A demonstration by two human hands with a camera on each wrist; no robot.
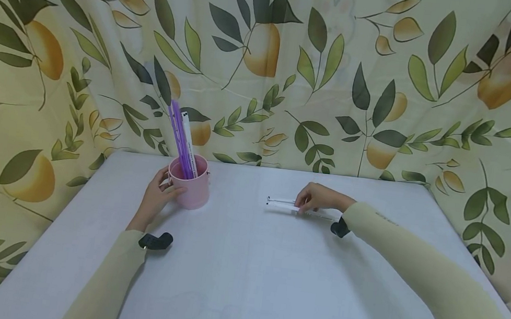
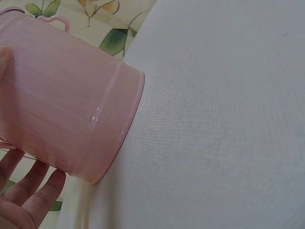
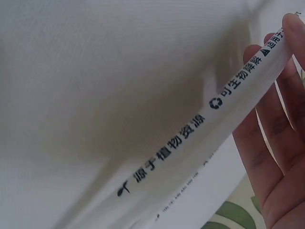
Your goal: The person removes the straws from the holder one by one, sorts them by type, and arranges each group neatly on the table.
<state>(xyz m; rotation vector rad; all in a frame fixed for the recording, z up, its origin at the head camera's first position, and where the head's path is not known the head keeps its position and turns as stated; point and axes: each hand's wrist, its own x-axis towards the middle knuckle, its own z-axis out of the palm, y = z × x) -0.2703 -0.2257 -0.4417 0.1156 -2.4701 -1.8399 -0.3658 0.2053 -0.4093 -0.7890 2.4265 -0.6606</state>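
Observation:
In the head view, a pink pail (image 1: 196, 193) stands on the left half of the table, its base at the tabletop. My left hand (image 1: 156, 195) grips its left side, thumb across the front and fingers behind. Purple sticks (image 1: 179, 140) and a white printed stick (image 1: 189, 141) rise from the pail, leaning left. To the right, my right hand (image 1: 318, 197) pinches white wrapped straws, held level low over the table. The right wrist view shows one wrapped straw (image 3: 169, 145) with black printing between thumb and fingers, and a second printed one (image 3: 183, 190) beside it.
A white cloth covers the table (image 1: 242, 274). Behind its far edge hangs a curtain (image 1: 262, 102) with a fruit-and-leaf print. Each forearm wears a dark wrist strap, the left strap (image 1: 156, 241) lying close above the tabletop.

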